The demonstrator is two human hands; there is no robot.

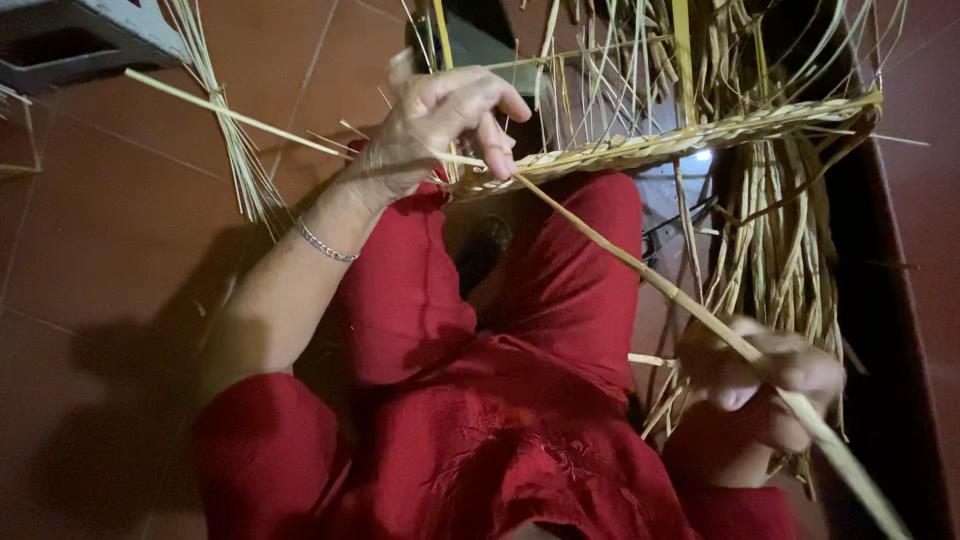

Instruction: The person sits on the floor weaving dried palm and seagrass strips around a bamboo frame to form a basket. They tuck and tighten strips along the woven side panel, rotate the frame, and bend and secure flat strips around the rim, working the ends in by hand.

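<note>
It looked like a home floor turned into a craft corner. Reddish-brown floor tiles point(120, 230) filled the nine o'clock side. Bundles of dried straw point(775, 250) were heaped from twelve to three o'clock, a thinner sheaf point(235, 150) lay at eleven, and a grey stool corner point(90, 35) showed at ten o'clock.

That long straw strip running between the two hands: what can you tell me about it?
The long straw strip is a flat, pale yellow band that looks like dried reed. It runs taut and slanted from the braided band, where the left hand pinches its upper end, down across the red-clothed lap to the right hand, which grips it. Its free end passes beyond that hand toward the lower right corner.
</note>
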